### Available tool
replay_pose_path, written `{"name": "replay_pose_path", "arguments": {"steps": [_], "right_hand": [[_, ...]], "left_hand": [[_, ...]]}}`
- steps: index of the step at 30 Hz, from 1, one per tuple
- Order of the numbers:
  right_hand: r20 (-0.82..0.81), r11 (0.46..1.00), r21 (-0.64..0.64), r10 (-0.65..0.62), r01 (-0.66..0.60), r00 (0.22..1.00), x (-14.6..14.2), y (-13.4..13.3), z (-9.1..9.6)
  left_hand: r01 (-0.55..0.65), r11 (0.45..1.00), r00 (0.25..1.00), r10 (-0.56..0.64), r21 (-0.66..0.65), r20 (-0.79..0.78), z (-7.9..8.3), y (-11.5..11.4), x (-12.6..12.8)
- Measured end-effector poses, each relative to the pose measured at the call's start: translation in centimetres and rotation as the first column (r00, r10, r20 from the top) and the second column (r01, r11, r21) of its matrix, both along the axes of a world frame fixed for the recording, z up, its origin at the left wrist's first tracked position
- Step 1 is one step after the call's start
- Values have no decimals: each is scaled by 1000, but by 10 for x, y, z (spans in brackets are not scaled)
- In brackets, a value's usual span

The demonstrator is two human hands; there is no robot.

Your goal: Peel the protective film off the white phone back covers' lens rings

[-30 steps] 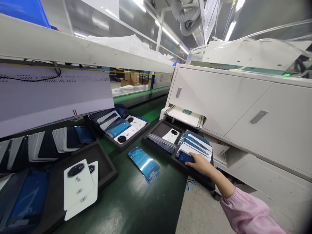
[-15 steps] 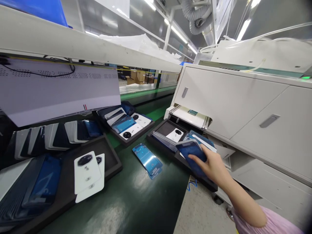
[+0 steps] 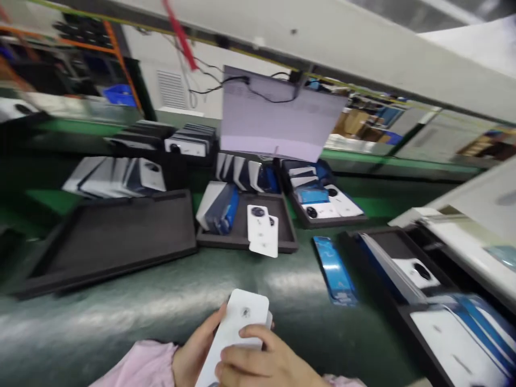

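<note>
Fingers (image 3: 242,368) of right hand (image 3: 262,368) wrap over the lower half of a white cover (image 3: 237,336); left hand (image 3: 195,355) grips its left edge, fingers curled behind it. Both hands closed on the cover, at 6 o'clock in frame, just above the belt. Frame is motion-blurred, fine detail unreadable.

Largest first:
- green belt (image 3: 121,312) runs across the whole lower half.
- big black tray (image 3: 108,236) at 9 o'clock, flat on the belt.
- grey sheet (image 3: 278,118) hanging at 12 o'clock under the overhead rail, cable across its top.
- right tray (image 3: 387,301) at 4 o'clock, holds stacked white and blue covers.
- middle tray (image 3: 242,239) dead centre, blue-and-white stack leaning at its left end; two white panels (image 3: 262,231) lying in it, the lower one overhanging the front rim.
- far tray (image 3: 322,201) at 1 o'clock, mixed white and blue parts.
- blue film (image 3: 334,269) loose on the belt between middle tray and right tray, touching neither.

Pink sleeve (image 3: 141,365) at 7 o'clock.
</note>
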State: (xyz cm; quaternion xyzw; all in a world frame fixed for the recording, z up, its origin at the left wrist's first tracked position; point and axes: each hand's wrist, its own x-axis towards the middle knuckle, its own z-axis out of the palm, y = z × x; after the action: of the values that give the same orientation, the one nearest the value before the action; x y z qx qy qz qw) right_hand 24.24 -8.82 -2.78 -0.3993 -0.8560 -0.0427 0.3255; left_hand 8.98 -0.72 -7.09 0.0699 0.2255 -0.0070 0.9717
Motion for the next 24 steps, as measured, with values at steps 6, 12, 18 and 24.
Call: {"name": "replay_pose_path", "arguments": {"steps": [6, 12, 18, 24], "right_hand": [[-40, 1000, 4, -14, 14, 999, -24, 31, -27], [-366, 792, -583, -453, 180, 813, -23, 49, -36], [-436, 355, -899, -685, -256, 584, -44, 59, -43], [-436, 302, -883, -812, -360, 388, -38, 63, -46]], "left_hand": [[-218, 972, 967, 204, -83, -152, 2, 39, -26], [-502, 854, 803, 519, 138, -292, 21, 67, -34], [-571, 787, 737, 617, 232, -276, 28, 71, -39], [-513, 824, 759, 567, 242, -322, 25, 71, -42]]}}
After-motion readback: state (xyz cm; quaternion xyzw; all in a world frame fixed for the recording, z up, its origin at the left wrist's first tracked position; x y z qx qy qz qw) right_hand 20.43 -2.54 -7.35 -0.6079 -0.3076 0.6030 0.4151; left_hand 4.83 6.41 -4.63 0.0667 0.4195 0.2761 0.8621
